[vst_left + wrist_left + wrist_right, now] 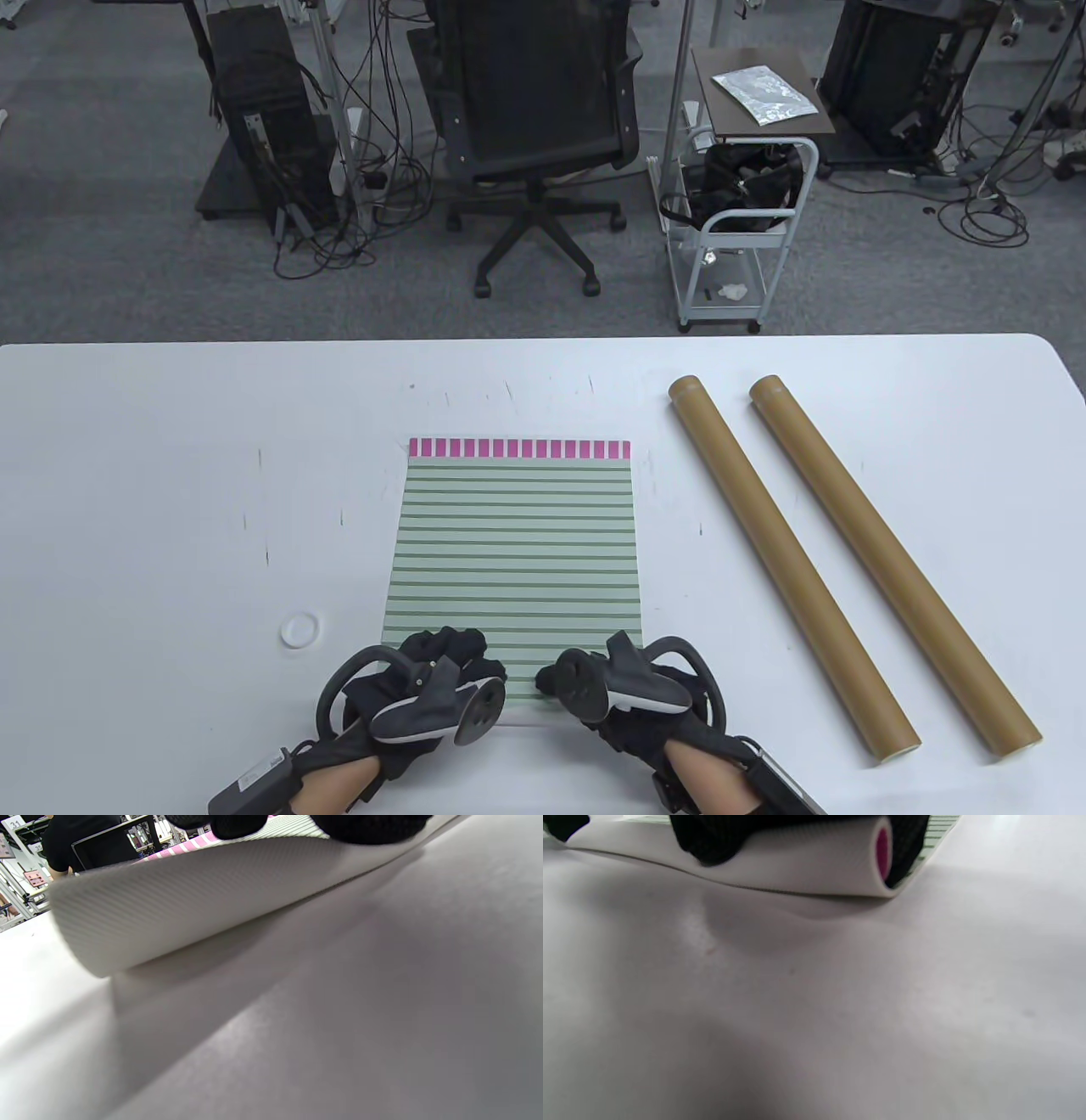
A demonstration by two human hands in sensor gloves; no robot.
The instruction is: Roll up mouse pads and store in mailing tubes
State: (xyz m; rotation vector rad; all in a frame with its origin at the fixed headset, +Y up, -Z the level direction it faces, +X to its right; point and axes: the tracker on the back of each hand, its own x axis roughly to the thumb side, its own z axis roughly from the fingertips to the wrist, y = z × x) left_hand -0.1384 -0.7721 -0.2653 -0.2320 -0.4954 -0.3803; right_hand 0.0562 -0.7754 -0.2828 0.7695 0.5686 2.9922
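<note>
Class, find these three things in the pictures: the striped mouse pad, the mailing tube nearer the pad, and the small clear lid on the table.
Mouse pad (pixel 513 543), table view: middle of its flat striped part.
Nearer mailing tube (pixel 785 556), table view: middle of its brown side.
Clear lid (pixel 300 630), table view: its centre.

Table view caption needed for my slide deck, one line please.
Both gloved hands, left hand and right hand, start rolling the striped mouse pad beside two mailing tubes.
</note>
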